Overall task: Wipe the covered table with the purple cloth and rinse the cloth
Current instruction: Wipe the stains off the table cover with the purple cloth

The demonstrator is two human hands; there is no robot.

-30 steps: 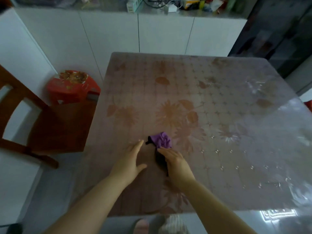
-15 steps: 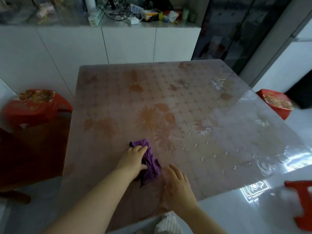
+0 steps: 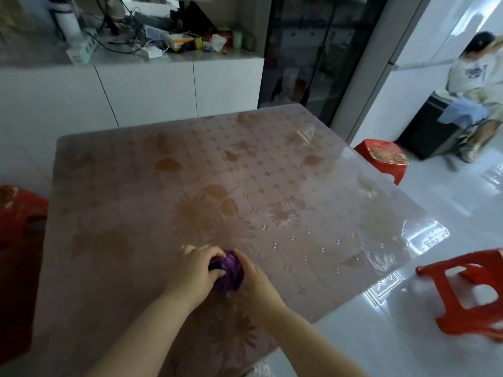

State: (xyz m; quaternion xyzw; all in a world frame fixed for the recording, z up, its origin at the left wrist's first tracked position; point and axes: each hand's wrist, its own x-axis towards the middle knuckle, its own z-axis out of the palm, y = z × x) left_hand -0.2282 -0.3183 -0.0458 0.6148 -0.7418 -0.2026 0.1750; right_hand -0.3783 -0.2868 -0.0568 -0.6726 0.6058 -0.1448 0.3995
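Note:
The purple cloth [image 3: 228, 270] is bunched into a ball near the front of the covered table [image 3: 272, 186], whose clear cover shows a brown flower and star pattern. My left hand [image 3: 193, 270] grips the cloth from the left, with the fingers curled over it. My right hand [image 3: 255, 281] presses against the cloth's right side, so the cloth sits squeezed between both hands. Much of the cloth is hidden by my fingers.
Red plastic stools stand at the left [image 3: 19, 210], far right [image 3: 383, 156] and near right [image 3: 468, 292] of the table. A white cabinet [image 3: 152, 88] with clutter on top lines the back. A person [image 3: 479, 85] sits at the far right on the glossy white floor.
My left hand took hold of the cloth and both hands have gathered it into a ball. My view has swung to the right, bringing the right stools and the seated person into sight.

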